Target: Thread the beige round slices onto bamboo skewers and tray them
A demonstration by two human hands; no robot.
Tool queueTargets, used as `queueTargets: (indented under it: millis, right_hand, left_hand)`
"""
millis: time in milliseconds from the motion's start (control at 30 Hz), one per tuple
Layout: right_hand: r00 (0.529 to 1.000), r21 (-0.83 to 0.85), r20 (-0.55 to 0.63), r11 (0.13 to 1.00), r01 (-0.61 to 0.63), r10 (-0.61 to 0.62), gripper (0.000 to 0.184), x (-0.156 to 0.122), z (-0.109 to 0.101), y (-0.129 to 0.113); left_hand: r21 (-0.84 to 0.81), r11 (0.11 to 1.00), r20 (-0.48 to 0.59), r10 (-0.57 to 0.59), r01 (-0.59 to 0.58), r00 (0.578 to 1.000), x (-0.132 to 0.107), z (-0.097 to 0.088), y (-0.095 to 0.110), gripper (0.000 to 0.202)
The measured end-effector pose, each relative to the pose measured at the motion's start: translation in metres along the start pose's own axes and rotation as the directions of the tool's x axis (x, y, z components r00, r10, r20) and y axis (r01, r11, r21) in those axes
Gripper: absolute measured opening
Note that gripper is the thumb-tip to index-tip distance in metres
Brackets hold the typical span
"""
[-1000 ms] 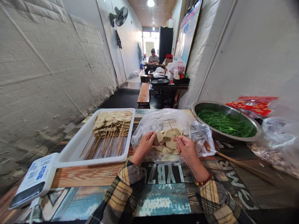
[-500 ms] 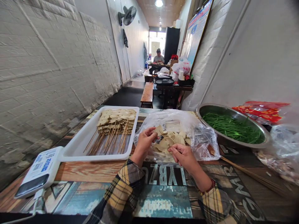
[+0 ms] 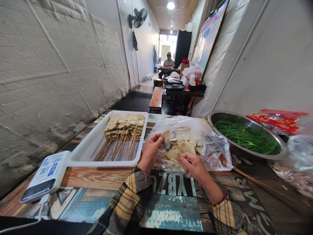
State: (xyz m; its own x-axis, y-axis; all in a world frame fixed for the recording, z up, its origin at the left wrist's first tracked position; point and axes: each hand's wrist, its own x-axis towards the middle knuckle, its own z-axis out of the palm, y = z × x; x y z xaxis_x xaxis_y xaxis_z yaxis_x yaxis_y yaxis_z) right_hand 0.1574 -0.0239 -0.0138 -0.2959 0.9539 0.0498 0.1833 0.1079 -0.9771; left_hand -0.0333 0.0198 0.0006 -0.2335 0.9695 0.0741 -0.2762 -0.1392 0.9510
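Observation:
My left hand (image 3: pixel 152 148) is closed, pinching a thin beige slice (image 3: pixel 166 135) of food upright between thumb and fingers. Its exact kind is unclear. My right hand (image 3: pixel 194 165) has its fingertips pinched together at the edge of another round beige slice (image 3: pixel 173 152), low over the pile. Both hands are at the near side of an open clear plastic bag (image 3: pixel 215 153), which holds many loose slices (image 3: pixel 186 146). To the left, a white tray (image 3: pixel 80 156) bears stacked slices threaded on thin wooden skewers (image 3: pixel 119 142), their bare ends towards me.
A steel bowl (image 3: pixel 281 153) of green chives (image 3: pixel 244 135) stands at the right, near a red package (image 3: pixel 276 120). Loose skewers (image 3: pixel 264 184) lie below it. A white device (image 3: pixel 46 176) with a cable sits front left. Beyond are a bench (image 3: pixel 156 98) and a seated person (image 3: pixel 168 61).
The view has shifted slightly, moving the surroundings a little to the right in the picture. The slice in my left hand has turned a little; both hands stay at the bag.

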Motion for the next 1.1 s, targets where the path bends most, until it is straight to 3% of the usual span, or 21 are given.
queueTargets:
  millis: [700, 1100]
  right_hand:
    - [0.999, -0.051, 0.028, 0.999, -0.017, 0.018, 0.037, 0.0020, 0.0008, 0.0024]
    - [1.000, -0.058, -0.009, 0.998, -0.018, 0.017, 0.035, 0.0049, 0.0002, 0.0077]
  left_hand:
    - [0.023, 1.000, 0.027, 0.020, -0.020, 0.999, -0.0023, 0.0000, 0.0001, 0.025]
    - [0.042, 0.999, 0.111, 0.006, -0.011, 0.994, -0.0055, 0.0026, 0.0013, 0.027]
